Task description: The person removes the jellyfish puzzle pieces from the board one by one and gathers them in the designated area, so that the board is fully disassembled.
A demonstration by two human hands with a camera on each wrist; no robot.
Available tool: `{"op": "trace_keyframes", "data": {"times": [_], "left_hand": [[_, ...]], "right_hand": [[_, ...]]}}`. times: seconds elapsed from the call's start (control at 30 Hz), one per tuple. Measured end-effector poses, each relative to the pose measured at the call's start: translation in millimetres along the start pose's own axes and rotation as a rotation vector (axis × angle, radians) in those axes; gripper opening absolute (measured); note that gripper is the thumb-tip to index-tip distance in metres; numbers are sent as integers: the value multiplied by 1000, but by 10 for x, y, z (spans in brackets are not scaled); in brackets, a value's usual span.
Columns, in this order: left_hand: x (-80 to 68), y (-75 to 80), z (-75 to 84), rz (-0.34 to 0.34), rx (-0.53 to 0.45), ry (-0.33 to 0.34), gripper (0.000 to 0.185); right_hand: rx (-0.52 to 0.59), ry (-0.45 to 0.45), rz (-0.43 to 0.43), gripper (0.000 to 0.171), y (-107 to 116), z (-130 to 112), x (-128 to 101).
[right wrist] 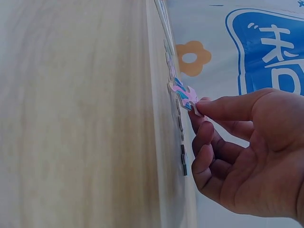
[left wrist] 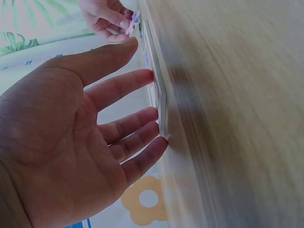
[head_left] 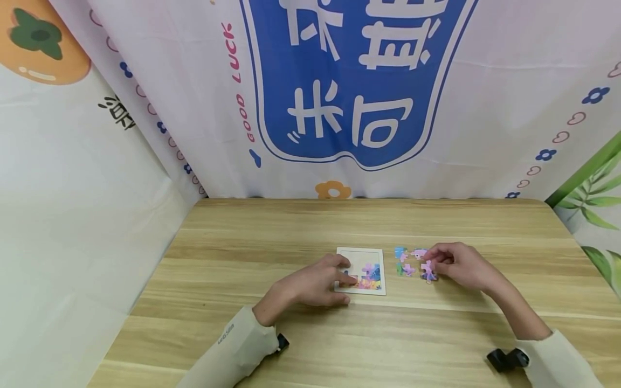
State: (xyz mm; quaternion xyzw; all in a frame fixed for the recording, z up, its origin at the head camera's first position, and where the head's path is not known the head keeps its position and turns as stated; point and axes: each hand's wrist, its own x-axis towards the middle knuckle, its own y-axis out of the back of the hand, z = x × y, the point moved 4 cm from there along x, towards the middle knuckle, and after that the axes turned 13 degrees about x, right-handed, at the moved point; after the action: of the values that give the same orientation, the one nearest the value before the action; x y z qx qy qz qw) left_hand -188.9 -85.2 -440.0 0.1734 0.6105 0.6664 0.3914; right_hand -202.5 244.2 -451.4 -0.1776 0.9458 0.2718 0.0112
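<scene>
A white-framed puzzle board (head_left: 359, 251) lies on the table, its lower part filled with colourful pieces and its upper part bare. My left hand (head_left: 317, 283) rests on the board's left side, fingers spread and touching its edge and surface, as the left wrist view also shows. Between thumb and forefinger, my right hand (head_left: 461, 265) pinches a pink and purple jigsaw piece (right wrist: 184, 95), tilted up off the table in the right wrist view. Several loose puzzle pieces (head_left: 401, 253) lie flat between the board and my right hand.
The wooden table (head_left: 262, 226) ends at a patterned cloth backdrop (head_left: 194, 108) along its far edge. Another light cloth hangs on the left side. A dark wrist camera (head_left: 506, 360) sits at my right cuff.
</scene>
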Motion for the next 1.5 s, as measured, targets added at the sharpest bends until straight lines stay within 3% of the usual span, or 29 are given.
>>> {"op": "trace_keyframes", "data": {"times": [0.97,1.5], "left_hand": [[-9,-8,1,6,-5,14,45],[-2,-7,3,9,1,12,45]], "right_hand": [[-101,33,-10,21,-66,-64,40],[-91,22,-16,19,-58,-113,13]]}}
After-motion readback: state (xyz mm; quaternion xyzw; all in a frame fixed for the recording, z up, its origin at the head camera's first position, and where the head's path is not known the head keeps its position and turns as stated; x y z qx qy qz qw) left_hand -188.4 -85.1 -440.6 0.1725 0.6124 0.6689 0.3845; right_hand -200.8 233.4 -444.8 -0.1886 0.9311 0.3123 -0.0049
